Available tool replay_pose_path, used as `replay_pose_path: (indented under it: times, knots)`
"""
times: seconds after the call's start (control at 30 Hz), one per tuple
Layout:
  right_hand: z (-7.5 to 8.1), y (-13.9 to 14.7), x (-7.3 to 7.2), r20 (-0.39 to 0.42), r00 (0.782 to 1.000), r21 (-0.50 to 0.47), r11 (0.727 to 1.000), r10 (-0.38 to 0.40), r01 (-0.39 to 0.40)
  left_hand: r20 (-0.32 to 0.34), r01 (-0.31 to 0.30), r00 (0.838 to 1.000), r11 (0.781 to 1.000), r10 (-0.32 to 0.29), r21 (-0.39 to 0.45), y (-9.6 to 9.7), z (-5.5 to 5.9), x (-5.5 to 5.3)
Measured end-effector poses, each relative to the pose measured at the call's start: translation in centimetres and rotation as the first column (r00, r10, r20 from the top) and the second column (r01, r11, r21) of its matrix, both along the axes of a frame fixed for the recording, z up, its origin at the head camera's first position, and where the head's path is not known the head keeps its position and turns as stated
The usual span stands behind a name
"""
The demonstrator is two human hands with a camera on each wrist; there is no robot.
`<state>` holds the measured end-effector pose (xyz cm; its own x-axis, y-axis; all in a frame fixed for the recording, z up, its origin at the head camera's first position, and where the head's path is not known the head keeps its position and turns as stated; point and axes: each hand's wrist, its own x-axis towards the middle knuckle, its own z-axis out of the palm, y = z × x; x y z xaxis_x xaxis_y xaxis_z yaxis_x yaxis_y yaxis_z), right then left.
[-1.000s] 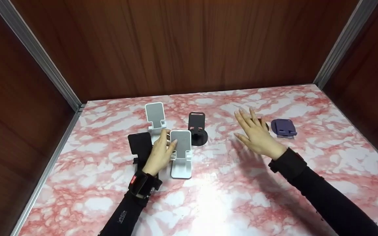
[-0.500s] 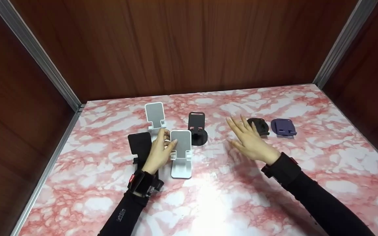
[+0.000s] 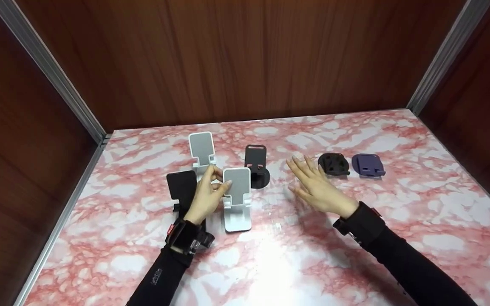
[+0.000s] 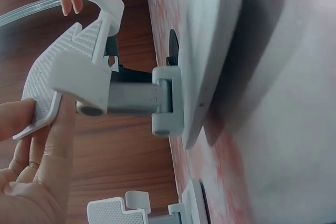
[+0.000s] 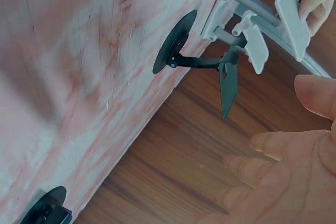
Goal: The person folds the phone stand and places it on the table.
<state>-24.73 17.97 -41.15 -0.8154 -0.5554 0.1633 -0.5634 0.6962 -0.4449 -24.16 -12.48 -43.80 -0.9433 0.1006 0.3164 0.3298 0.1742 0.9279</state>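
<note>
My left hand (image 3: 208, 193) pinches the left edge of a white phone stand's (image 3: 237, 187) grey-padded plate, thumb in front and fingers behind. In the left wrist view that phone stand (image 4: 131, 97) shows its hinged post and thick base; whether the base is fully on the table cannot be told. My right hand (image 3: 318, 189) hovers over the table with fingers spread, holding nothing. Nearest to it is a folded black phone stand (image 3: 334, 165) with a round base. The right wrist view shows the right palm (image 5: 294, 177) bare.
Close around the left hand stand another white phone stand (image 3: 202, 148), a black phone stand (image 3: 182, 189) and a round-based black phone stand (image 3: 256, 158). A folded purple phone stand (image 3: 368, 165) lies right. Wood-look panels (image 3: 245, 63) enclose the marbled table (image 3: 134, 238).
My right hand has drawn leftward and slightly toward me, uncovering the folded black phone stand. The gripped white phone stand has shifted slightly right with my left hand still on it.
</note>
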Motion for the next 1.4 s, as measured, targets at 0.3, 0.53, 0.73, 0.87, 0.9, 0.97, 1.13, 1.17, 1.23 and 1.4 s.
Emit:
replay_pose_path:
  times: [0.3,0.53,0.73,0.87,0.9,0.97,1.13,1.17,1.23,1.4]
  knots:
    - [-0.5,-0.3,0.4,0.042,0.999,-0.003,1.000,0.027,-0.027,0.029,0.038,0.999,0.993,-0.042,0.113,0.3,1.0,0.6]
    - [-0.8,-0.7,1.1,0.134,0.987,-0.062,0.995,0.085,-0.077,0.027,0.090,0.995,0.984,-0.095,0.156,1.3,2.2,1.5]
    - [-1.0,-0.9,1.7,0.276,0.952,-0.113,0.988,0.135,-0.107,-0.011,0.124,0.992,0.978,-0.124,0.167,2.2,2.8,1.8]
    - [-1.0,-1.2,1.9,0.315,0.932,-0.146,0.979,0.180,-0.140,-0.045,0.140,0.990,0.976,-0.134,0.166,2.9,3.3,1.7]
    - [-1.1,-1.3,1.9,0.326,0.924,-0.168,0.974,0.198,-0.149,-0.053,0.143,0.989,0.976,-0.136,0.164,3.1,3.4,1.6]
    - [-1.2,-1.4,1.9,0.357,0.907,-0.214,0.964,0.225,-0.155,-0.072,0.144,0.988,0.977,-0.134,0.156,3.6,3.8,1.5]
    - [-1.4,-1.4,2.0,0.493,0.825,-0.357,0.929,0.276,-0.097,-0.113,0.134,0.986,0.982,-0.119,0.133,4.4,4.3,1.0]
    - [-1.4,-1.4,2.1,0.522,0.805,-0.380,0.922,0.280,-0.074,-0.116,0.131,0.986,0.983,-0.116,0.130,4.6,4.4,0.9]
    - [-1.4,-1.3,2.3,0.572,0.764,-0.434,0.900,0.298,-0.026,-0.121,0.130,0.986,0.984,-0.116,0.122,4.8,4.7,0.8]
    - [-1.7,-1.3,2.6,0.634,0.693,-0.575,0.809,0.343,0.126,-0.151,0.124,0.983,0.986,-0.107,0.112,5.5,5.2,0.6]
